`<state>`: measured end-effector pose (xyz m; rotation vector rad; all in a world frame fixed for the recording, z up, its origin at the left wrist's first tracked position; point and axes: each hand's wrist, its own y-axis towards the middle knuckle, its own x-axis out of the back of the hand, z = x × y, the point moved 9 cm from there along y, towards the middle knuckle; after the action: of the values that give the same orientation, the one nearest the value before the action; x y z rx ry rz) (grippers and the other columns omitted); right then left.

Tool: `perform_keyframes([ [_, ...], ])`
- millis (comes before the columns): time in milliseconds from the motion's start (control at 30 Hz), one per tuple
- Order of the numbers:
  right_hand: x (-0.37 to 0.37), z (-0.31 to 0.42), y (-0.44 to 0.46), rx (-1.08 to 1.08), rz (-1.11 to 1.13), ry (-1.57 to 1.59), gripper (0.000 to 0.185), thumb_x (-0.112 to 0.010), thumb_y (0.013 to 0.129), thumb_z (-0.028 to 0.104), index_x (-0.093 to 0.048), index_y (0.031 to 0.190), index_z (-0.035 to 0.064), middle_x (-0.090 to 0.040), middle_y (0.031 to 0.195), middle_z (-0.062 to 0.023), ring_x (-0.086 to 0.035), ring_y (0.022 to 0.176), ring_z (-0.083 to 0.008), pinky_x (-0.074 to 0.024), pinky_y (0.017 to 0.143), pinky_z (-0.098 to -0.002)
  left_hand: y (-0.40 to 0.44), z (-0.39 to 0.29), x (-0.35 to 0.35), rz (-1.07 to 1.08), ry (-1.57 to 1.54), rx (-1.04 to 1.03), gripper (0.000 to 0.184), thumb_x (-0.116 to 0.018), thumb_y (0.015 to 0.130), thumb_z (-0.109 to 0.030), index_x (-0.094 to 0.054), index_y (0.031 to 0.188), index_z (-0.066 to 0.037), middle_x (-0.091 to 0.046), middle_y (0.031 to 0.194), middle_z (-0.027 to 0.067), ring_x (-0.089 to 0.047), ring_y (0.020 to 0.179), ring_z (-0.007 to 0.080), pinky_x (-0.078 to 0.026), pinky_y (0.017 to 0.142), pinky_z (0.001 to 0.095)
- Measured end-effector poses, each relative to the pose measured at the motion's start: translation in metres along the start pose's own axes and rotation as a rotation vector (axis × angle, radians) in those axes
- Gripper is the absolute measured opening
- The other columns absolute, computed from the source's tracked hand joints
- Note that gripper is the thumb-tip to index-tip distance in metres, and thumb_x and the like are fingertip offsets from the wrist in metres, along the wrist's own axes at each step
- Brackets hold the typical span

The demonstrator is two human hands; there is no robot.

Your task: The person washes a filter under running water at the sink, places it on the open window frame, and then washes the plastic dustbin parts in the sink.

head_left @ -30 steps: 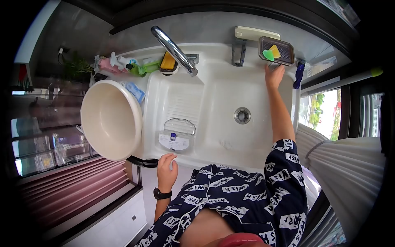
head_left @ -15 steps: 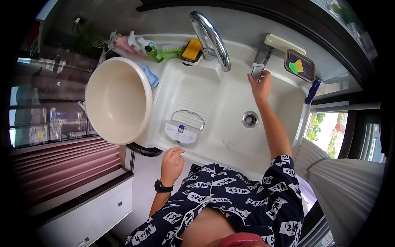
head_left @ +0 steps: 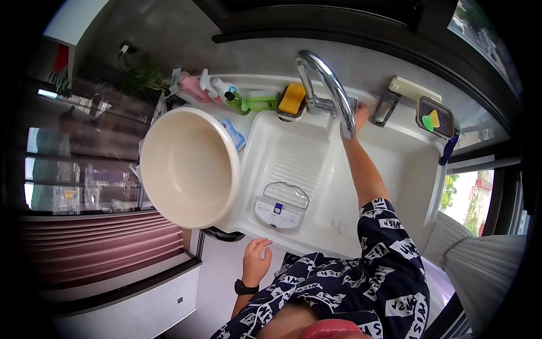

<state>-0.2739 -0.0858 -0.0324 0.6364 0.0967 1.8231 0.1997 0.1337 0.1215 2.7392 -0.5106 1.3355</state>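
At the curved chrome faucet [head_left: 340, 93], upper centre, I cannot tell if the right hand [head_left: 362, 114] grasps; no running water is visible; the half-round clear-and-white plastic container [head_left: 279, 213] lies lower centre, unheld; the left hand [head_left: 257, 260] is relaxed, holding nothing.

The navy shirt [head_left: 344, 282] has lettered white patches [head_left: 398, 307]; the wristwatch [head_left: 245, 288] is black.

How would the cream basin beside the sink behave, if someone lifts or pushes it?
The basin is probably light for its size, since it looks empty. Looking smooth, it may be slippery. Being round, it could roll if laid on its side.
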Motion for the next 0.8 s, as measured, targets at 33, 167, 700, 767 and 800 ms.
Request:
perform_keyframes([
  [33,-0.001,-0.004,0.0,-0.008,-0.01,-0.015,0.069,-0.089,0.064,0.011,-0.048,0.118,-0.0012,-0.053,0.113,-0.0209,-0.05,0.111,-0.0416,-0.0414,0.094,-0.0481,0.002,0.0,-0.001,0.01,-0.005,-0.001,0.022,-0.062,0.084,-0.002,-0.07,0.104,-0.004,-0.067,0.11,0.0141,-0.062,0.103,0.0344,-0.05,0.091,0.0405],
  [167,0.005,-0.004,-0.002,-0.06,-0.013,-0.046,0.077,-0.091,0.063,0.012,-0.045,0.123,-0.0028,-0.05,0.119,-0.0233,-0.048,0.113,-0.0426,-0.0399,0.097,-0.0485,0.01,-0.002,-0.004,0.037,-0.02,-0.025,0.023,-0.062,0.083,-0.001,-0.07,0.105,-0.004,-0.066,0.11,0.0138,-0.062,0.104,0.0342,-0.05,0.091,0.0403],
  [700,0.021,0.0,-0.002,-0.13,0.16,0.107,0.065,-0.083,0.073,0.01,-0.046,0.124,-0.004,-0.053,0.115,-0.0241,-0.055,0.104,-0.0389,-0.0483,0.088,-0.0447,-0.004,-0.01,-0.005,0.032,0.003,-0.01,0.021,-0.062,0.084,0.0,-0.07,0.104,-0.001,-0.067,0.107,0.0163,-0.064,0.102,0.0342,-0.05,0.091,0.0385],
  [767,0.018,-0.004,0.0,-0.165,0.14,0.176,0.06,-0.08,0.076,0.008,-0.046,0.123,-0.0034,-0.052,0.116,-0.0232,-0.057,0.102,-0.0372,-0.0505,0.086,-0.0427,-0.007,-0.009,-0.002,0.013,0.022,-0.019,0.021,-0.062,0.084,0.0,-0.07,0.103,-0.001,-0.067,0.107,0.0163,-0.064,0.102,0.0342,-0.051,0.091,0.0385],
  [800,0.019,-0.006,0.002,-0.142,0.091,0.175,0.057,-0.079,0.077,0.007,-0.047,0.123,-0.0031,-0.052,0.117,-0.0226,-0.057,0.101,-0.0363,-0.0513,0.085,-0.0416,-0.008,-0.008,-0.001,0.005,0.03,-0.021,0.02,-0.062,0.084,0.0,-0.07,0.103,-0.001,-0.067,0.107,0.0163,-0.064,0.102,0.0342,-0.051,0.09,0.0385],
])
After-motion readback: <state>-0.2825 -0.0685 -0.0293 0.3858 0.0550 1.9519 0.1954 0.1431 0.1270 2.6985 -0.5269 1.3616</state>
